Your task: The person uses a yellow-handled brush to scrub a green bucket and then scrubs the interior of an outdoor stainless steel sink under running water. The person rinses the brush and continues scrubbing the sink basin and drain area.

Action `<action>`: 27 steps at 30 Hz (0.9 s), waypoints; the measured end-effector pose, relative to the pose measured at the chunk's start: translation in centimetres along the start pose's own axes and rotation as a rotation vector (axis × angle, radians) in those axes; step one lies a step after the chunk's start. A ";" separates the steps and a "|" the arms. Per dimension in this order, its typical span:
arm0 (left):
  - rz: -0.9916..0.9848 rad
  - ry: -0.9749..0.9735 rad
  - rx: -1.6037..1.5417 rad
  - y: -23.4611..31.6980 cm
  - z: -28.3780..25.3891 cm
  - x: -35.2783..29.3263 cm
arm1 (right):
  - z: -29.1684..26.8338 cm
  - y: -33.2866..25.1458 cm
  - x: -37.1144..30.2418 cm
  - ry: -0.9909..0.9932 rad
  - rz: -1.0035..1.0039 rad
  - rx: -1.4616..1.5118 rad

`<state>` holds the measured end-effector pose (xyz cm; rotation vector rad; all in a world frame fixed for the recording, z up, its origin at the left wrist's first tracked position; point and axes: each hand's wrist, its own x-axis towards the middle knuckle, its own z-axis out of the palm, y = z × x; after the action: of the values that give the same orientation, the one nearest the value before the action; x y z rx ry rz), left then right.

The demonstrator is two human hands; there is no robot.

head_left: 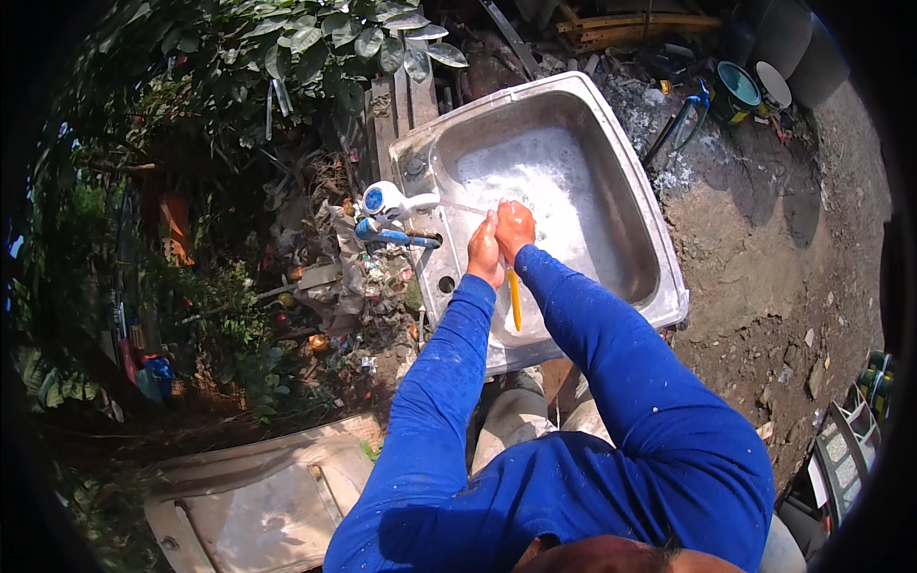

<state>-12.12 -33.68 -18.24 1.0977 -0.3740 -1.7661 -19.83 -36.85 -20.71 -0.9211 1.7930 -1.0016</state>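
Note:
Over a metal sink (626, 239), my left hand (485, 253) and my right hand (516, 227) are pressed together under a thin stream of water. My right hand is curled like a fist. The left lies along its side with the fingers held together. What is between them is hidden. A yellow handle (516, 301) sticks out below both hands toward me; its other end is out of sight, and I cannot tell which hand, if either, holds it. White suds (564, 205) cover much of the basin's bottom. The water comes from a white faucet (387, 201) with a blue cap.
A blue pipe (396, 234) supports the faucet at the sink's left. Leafy branches (325, 38) and litter fill the left side. Another worn basin (267, 516) lies at the lower left. On the right-hand dirt ground stand a green tub (738, 86) and a blue-handled tool (690, 115).

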 end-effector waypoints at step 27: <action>0.122 0.333 0.530 -1.1 -3.9 5.7 | -6.3 1.0 0.2 -0.619 0.120 0.244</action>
<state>-10.20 -37.17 -23.95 1.6742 -0.7088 -1.3734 -25.85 -34.98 -19.69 -0.8408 1.1643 -0.7309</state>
